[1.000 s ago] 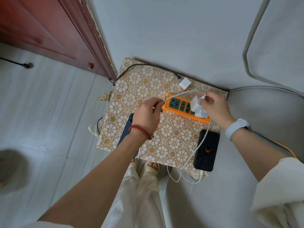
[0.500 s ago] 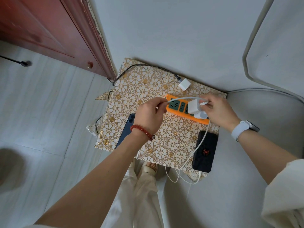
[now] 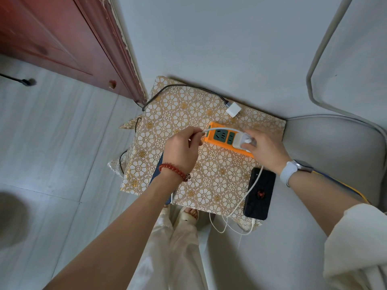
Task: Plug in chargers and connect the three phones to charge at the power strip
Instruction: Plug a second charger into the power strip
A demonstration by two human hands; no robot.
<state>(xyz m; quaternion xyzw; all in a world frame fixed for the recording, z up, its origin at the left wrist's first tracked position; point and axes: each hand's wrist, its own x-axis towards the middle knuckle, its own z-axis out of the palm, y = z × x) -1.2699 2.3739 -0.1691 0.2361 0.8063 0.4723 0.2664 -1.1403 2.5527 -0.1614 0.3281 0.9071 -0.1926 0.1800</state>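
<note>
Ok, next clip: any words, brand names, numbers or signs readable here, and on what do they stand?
No readable words or numbers in this view.
Black phone: a small red spider-shaped emblem on its back, no lettering.
Orange power strip: any marks at the sockets are too small to read.
Loose white charger: no print legible.
Watch on the right wrist: face not readable.

Soft, even daylight (edges bent by wide-angle).

Orange power strip (image 3: 219, 139) flat on table; white charger (image 3: 240, 141) at its right sockets — apparently seated; black phone (image 3: 259, 194) near, blue phone (image 3: 156, 174) mostly hidden.
</note>
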